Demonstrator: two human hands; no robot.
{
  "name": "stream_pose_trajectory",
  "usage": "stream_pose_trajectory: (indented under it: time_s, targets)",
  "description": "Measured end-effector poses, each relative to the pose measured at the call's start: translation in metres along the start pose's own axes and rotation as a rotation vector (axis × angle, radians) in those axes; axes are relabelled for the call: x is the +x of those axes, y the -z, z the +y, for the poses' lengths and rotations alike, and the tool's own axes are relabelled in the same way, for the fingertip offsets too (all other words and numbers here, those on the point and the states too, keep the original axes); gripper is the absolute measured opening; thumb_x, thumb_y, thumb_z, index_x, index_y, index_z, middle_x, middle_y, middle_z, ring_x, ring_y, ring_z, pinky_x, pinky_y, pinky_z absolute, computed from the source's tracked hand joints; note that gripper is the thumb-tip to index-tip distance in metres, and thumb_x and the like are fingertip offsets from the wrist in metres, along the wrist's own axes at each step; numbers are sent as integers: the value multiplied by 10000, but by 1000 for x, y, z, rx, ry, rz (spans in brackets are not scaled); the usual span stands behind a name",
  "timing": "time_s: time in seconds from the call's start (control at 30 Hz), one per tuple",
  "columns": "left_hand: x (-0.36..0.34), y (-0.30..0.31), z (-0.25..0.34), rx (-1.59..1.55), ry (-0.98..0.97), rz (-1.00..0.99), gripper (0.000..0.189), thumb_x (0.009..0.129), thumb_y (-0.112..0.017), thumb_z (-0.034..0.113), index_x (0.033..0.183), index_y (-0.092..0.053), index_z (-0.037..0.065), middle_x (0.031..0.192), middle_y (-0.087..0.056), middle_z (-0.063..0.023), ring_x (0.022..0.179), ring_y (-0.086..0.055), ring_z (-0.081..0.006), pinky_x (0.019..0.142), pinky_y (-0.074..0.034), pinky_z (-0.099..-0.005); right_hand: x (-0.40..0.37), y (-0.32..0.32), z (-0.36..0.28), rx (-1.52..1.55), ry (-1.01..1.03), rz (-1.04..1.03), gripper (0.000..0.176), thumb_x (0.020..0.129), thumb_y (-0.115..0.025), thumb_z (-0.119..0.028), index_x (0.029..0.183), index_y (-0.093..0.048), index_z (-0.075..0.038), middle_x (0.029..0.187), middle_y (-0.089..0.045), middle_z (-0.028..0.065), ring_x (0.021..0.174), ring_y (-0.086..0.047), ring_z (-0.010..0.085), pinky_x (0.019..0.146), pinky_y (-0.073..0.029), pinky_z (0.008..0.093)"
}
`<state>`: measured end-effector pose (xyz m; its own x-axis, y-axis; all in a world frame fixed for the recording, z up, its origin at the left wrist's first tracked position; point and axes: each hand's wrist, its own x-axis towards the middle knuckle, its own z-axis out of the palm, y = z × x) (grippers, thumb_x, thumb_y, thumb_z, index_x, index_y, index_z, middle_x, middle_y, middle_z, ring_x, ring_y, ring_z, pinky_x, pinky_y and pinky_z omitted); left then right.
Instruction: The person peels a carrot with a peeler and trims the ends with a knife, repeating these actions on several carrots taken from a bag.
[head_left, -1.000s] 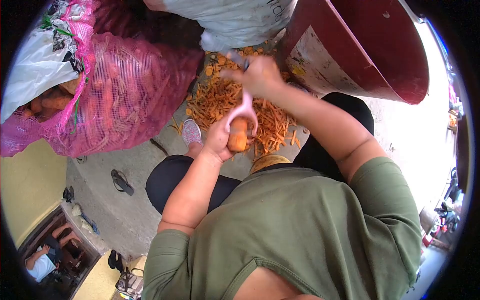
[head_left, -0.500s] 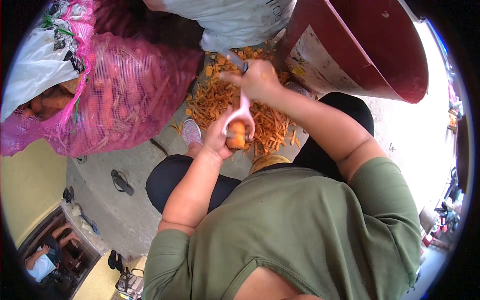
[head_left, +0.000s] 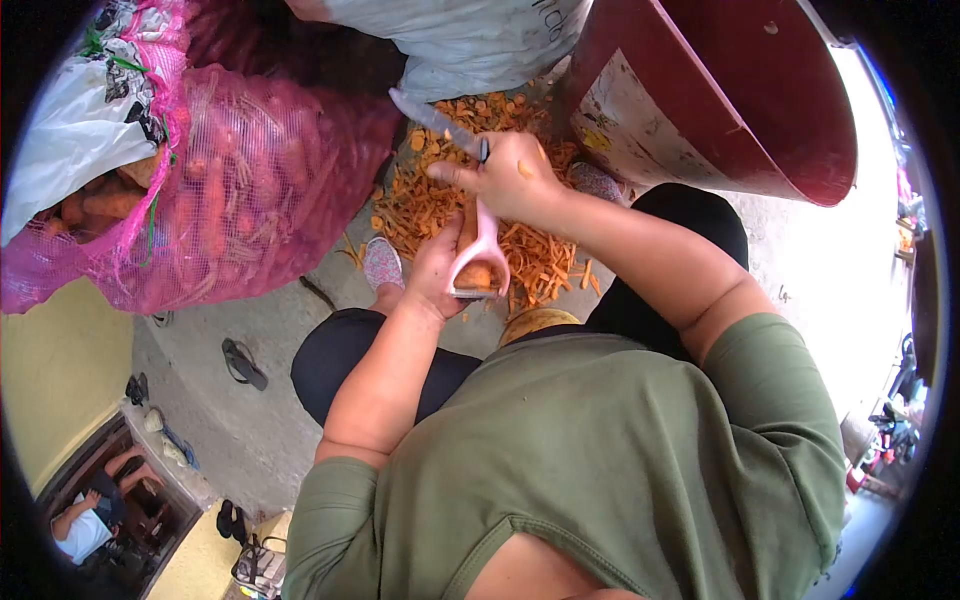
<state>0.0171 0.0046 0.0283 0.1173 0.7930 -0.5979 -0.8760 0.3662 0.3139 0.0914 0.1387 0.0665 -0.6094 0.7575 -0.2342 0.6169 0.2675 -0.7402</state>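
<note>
A carrot (head_left: 468, 232) is gripped in my left hand (head_left: 436, 268), its thick end pointing toward my body. My right hand (head_left: 512, 178) is closed round the handle of a pink peeler (head_left: 487, 235), whose blade end lies over the carrot's thick end. The same hand also holds a knife (head_left: 432, 115), its blade sticking out to the upper left. A bit of orange peel clings to the back of that hand. Below both hands, orange peelings (head_left: 545, 262) and cut carrot ends are heaped on the floor between my feet.
A pink mesh sack of carrots (head_left: 235, 190) stands at the left, a white sack (head_left: 470, 45) at the top. A large red tub (head_left: 700, 100) is at the upper right. A slipper (head_left: 244, 364) lies on the floor. Another person (head_left: 85, 530) sits in a doorway at the lower left.
My right hand has shifted slightly down and left, and the knife blade shows more fully. The peeler now covers more of the carrot's end, which has tucked beneath it.
</note>
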Motion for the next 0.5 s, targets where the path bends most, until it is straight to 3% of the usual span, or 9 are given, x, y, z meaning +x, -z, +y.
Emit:
stream_pose_trajectory:
  time_s: [0.03, 0.13, 0.17, 0.2, 0.3, 0.33, 0.4, 0.43, 0.5]
  targets:
    - [-2, 0, 0, 15, 23, -72, 371, 848, -376, 376, 991, -459, 44, 811, -548, -88, 708, -556, -176, 536, -465, -333, 10, 0, 7, -49, -23, 29, 565, 605, -607, -570, 585, -530, -11, 505, -508, 119, 497, -526, 198, 515, -420, 342]
    - [-4, -2, -3, 11, 93, -26, 364, 849, -361, 383, 1009, -439, 65, 831, -492, -85, 721, -498, -185, 525, -446, -301, 48, 23, 31, -174, -189, 193, 609, 607, -586, -592, 634, -558, 16, 547, -552, 128, 562, -578, 218, 529, -434, 357]
    - [-4, -1, -4, -12, 115, -42, 366, 846, -362, 390, 1013, -434, 71, 830, -479, -81, 713, -485, -184, 522, -441, -293, 70, 27, 55, -127, -244, 323, 654, 620, -566, -601, 610, -544, 52, 518, -542, 116, 520, -564, 211, 494, -432, 346]
    - [-5, -5, -3, -24, 110, -42, 348, 846, -365, 390, 1020, -424, 94, 799, -454, -72, 662, -454, -169, 514, -431, -290, 80, 38, 59, -103, -164, 455, 681, 623, -564, -602, 589, -533, 78, 483, -522, 112, 460, -537, 205, 459, -423, 343]
    - [-7, -9, 3, -73, 112, -36, 338, 844, -376, 388, 1013, -430, 101, 783, -457, -61, 669, -456, -168, 527, -429, -293, 72, 45, 61, 122, -135, 372, 656, 618, -574, -594, 598, -542, 61, 459, -508, 102, 415, -510, 195, 438, -417, 330]
    - [-5, -6, 3, -75, 96, -55, 343, 841, -383, 392, 1008, -434, 97, 792, -468, -60, 681, -466, -169, 538, -433, -302, 69, 38, 49, -77, -199, 315, 634, 620, -573, -594, 579, -539, 38, 474, -511, 103, 436, -515, 200, 459, -418, 339]
    - [0, 4, 3, -79, 65, -83, 355, 833, -399, 400, 999, -443, 89, 810, -489, -59, 705, -487, -170, 559, -442, -321, 38, 18, 24, -27, -69, 227, 592, 647, -563, -578, 529, -511, 0, 484, -495, 107, 468, -500, 186, 496, -409, 353]
    - [0, 3, 3, -83, 22, -40, 366, 827, -408, 406, 994, -449, 83, 824, -502, -60, 720, -499, -171, 569, -447, -330, 21, 16, 4, 43, -107, 71, 564, 646, -591, -546, 520, -489, -6, 468, -473, 96, 440, -458, 176, 472, -395, 337]
    - [4, -4, 1, -88, -59, 42, 390, 815, -426, 420, 986, -460, 71, 851, -527, -63, 752, -523, -171, 590, -456, -347, -4, 8, -9, 165, -27, -31, 521, 634, -647, -473, 525, -466, 2, 460, -447, 106, 427, -430, 170, 462, -388, 318]
